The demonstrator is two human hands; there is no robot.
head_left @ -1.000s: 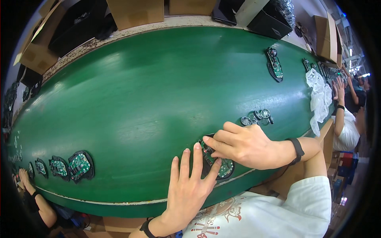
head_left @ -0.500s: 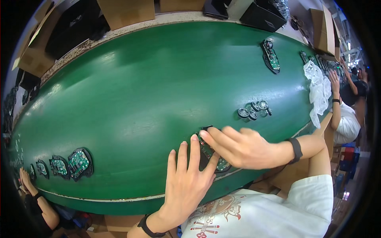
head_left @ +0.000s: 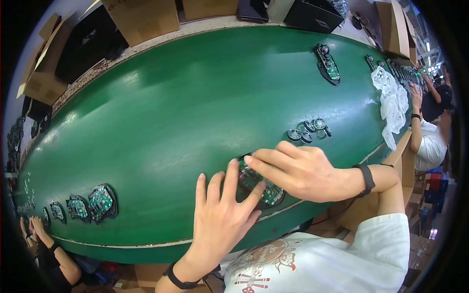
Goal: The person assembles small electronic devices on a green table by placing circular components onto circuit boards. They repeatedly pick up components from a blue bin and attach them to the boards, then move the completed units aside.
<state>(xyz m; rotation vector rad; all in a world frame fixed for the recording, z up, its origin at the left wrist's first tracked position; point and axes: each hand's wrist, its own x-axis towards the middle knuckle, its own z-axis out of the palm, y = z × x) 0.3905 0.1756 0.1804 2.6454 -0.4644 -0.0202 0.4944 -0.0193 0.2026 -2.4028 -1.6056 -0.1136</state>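
Note:
A black plastic housing with a green circuit board (head_left: 271,196) lies at the near edge of the green table, under both of my hands. My left hand (head_left: 221,207) holds its left side: the index fingertip is at the far corner and the thumb rests on the board, while the other fingers stretch over the table. From the right, my right hand (head_left: 298,171) reaches across the housing, its fingers bent and pinched together at the far end beside my left index fingertip. Anything small between those fingertips is hidden.
Several small round clear-and-black parts (head_left: 307,133) lie beyond my right hand. Another housing with a board (head_left: 328,64) is at the far right, near crumpled white plastic (head_left: 391,107). Several board-filled housings (head_left: 102,202) line the left. Co-workers' hands show at both ends; cardboard boxes (head_left: 141,19) stand behind.
The head view has shifted slightly. My left fingers are more bent and its thumb has moved over the board. My right fingers stay at the housing's far end.

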